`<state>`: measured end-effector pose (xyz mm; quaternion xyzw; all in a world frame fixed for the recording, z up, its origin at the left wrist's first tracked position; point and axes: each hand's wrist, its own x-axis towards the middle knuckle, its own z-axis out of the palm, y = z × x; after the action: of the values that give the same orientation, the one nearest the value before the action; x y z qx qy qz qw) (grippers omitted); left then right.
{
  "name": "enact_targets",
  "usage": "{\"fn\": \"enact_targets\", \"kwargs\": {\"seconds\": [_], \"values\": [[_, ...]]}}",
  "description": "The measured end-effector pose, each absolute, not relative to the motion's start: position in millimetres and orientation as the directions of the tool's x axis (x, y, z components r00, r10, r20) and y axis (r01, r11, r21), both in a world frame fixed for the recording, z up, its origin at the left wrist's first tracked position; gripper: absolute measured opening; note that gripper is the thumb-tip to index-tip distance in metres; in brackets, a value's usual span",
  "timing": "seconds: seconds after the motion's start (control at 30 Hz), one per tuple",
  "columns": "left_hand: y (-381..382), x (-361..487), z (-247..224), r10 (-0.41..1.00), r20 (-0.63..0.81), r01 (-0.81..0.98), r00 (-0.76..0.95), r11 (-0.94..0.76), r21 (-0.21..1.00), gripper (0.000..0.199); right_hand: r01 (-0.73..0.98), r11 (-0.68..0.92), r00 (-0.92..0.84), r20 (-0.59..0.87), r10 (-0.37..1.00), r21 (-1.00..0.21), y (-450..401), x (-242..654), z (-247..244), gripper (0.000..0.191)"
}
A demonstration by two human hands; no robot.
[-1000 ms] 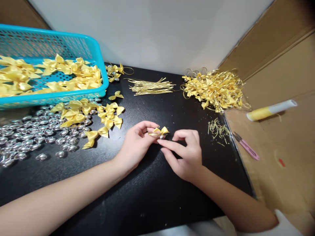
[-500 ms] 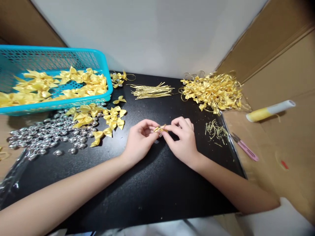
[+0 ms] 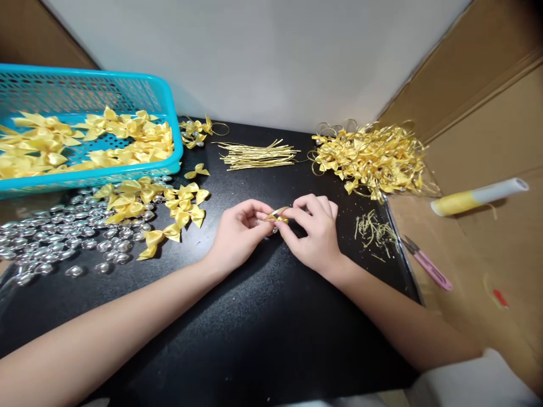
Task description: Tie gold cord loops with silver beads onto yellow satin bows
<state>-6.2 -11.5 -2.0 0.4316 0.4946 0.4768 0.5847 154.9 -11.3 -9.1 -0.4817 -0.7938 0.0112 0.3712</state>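
Note:
Between my two hands, above the black tabletop, is a small yellow ribbon bow (image 3: 278,217) with a gold tie and a silvery bead partly showing beneath. My left hand (image 3: 241,233) pinches one side of it between thumb and fingers. From the other side, the thumb and forefinger of my right hand (image 3: 313,232) are closed on it. Fingers hide much of the bow. Beyond the hands lies a bundle of gold ties (image 3: 257,155). Loose yellow bows (image 3: 182,206) and many silver beads (image 3: 63,232) are spread to the left.
A blue basket (image 3: 172,135) of yellow bows stands at back left. Finished-looking bows with gold loops (image 3: 373,158) are heaped at back right. Gold clippings (image 3: 375,232), pink-handled snips (image 3: 428,264) and a yellow-and-white roll (image 3: 479,196) lie to the right.
The gold tie at the bow now shows as a raised, crossing loop between the fingers. My hands hold nearly the same place; the view has shifted slightly.

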Motion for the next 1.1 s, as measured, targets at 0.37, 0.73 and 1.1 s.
{"fn": "enact_targets", "kwargs": {"seconds": [0.37, 0.73, 1.1], "values": [[-8, -10, 1, 0.975, -0.199, -0.151, 0.096, 0.211, 0.966, 0.014, 0.645, 0.656, -0.283, 0.674, 0.682, -0.393, -12, 155, -8, 0.01], [-5, -10, 3, 0.959, -0.268, -0.177, 0.095, 0.281, 0.943, 0.016, 0.004, 0.551, -0.126, 0.546, 0.828, -0.835, -16, 161, 13, 0.01], [-5, -10, 0, 0.957, -0.275, -0.179, 0.092, 0.288, 0.941, 0.018, -0.044, 0.505, 0.041, 0.503, 0.863, -0.862, -9, 167, 31, 0.009]]}}
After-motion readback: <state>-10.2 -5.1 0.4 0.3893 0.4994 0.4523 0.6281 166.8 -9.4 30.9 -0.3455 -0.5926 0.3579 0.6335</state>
